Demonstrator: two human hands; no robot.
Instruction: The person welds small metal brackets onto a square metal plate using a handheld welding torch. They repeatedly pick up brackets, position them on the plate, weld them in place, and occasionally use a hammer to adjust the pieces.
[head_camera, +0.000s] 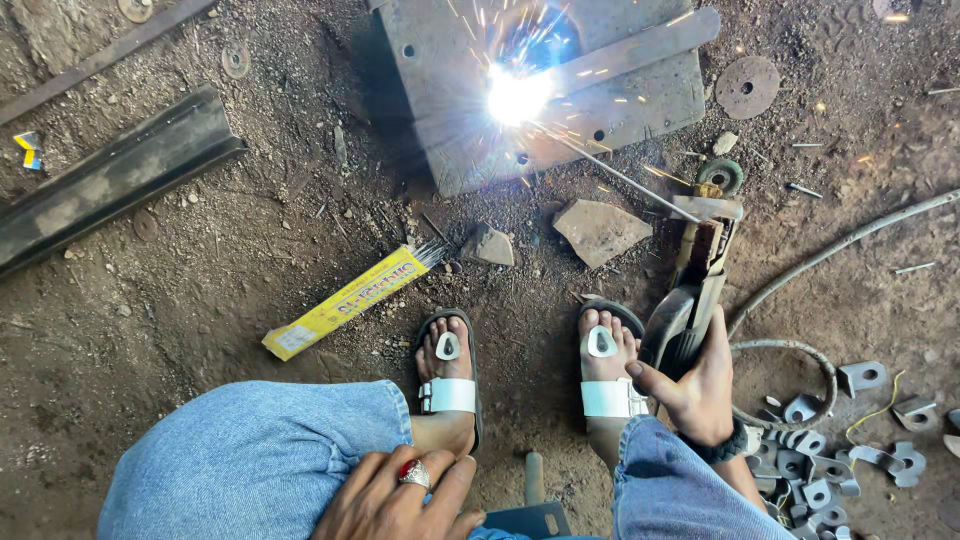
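My right hand grips the dark handle of a welding electrode holder. Its thin rod reaches up-left to a bright white arc with flying sparks. The arc burns where a flat metal bar lies across a thick steel plate on the dirt. My left hand, wearing a red-stone ring, rests flat on my left knee in blue jeans. Both of my feet are in sandals, just below the plate.
A yellow box of welding rods lies left of my feet. A dark steel channel sits at far left. Rocks, round discs, a cable and a pile of small metal brackets lie at right.
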